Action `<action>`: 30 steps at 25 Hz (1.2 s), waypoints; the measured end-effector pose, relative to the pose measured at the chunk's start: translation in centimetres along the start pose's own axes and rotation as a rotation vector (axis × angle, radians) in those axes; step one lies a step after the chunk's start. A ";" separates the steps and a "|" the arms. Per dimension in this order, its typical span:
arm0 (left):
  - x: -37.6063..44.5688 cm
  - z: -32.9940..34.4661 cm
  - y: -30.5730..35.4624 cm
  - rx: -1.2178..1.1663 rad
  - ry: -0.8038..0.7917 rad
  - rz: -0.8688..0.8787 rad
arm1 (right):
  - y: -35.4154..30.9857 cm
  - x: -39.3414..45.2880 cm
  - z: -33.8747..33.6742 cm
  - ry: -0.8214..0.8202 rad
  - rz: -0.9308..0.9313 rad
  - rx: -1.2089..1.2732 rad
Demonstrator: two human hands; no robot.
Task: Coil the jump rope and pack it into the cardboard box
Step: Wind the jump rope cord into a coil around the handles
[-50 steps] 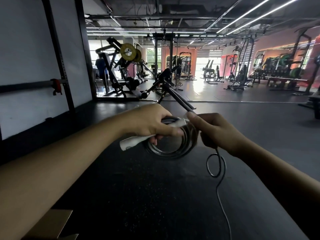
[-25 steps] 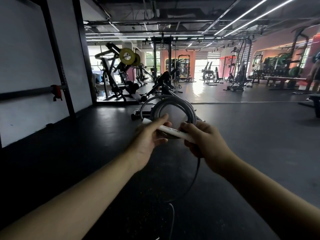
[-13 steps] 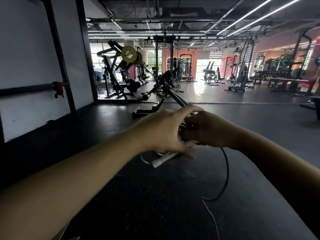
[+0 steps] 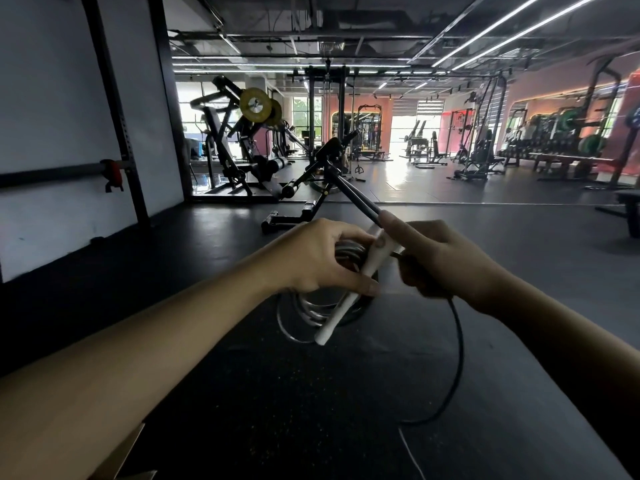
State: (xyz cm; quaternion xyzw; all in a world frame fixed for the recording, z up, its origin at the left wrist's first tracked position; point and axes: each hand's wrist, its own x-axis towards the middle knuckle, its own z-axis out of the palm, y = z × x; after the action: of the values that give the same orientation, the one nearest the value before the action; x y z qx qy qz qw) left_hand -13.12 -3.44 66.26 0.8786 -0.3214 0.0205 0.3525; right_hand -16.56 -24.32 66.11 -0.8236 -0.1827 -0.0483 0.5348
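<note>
Left hand: fingers curled closed around the gathered loops of the jump rope, coil hanging below the palm toward 6 o'clock. White handle lies diagonally across the coil, top end pinned between both hands, free end pointing to 7 o'clock. Right hand: closed, forefinger extended along the handle top, dark cord gripped in the fist. Loose cord trails from the right hand toward 5 o'clock down to the floor. Cardboard box: corner only, at 7 o'clock.
</note>
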 end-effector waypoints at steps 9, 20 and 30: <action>0.4 2.5 1.1 -0.775 0.577 -0.145 | 2.7 -0.3 1.3 0.102 -0.072 0.191; 0.0 4.8 0.9 -0.760 0.685 -0.398 | 3.5 1.4 5.5 0.371 -0.197 0.347; -0.7 -2.8 -0.3 0.055 0.022 0.026 | 1.3 2.1 1.8 -0.032 -0.313 -0.164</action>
State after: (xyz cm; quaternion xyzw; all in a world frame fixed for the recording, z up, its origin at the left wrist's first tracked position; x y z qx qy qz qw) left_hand -12.96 -1.09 68.01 0.8833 -0.3285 0.0434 0.3316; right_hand -14.34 -22.60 64.79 -0.8264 -0.3128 -0.1326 0.4489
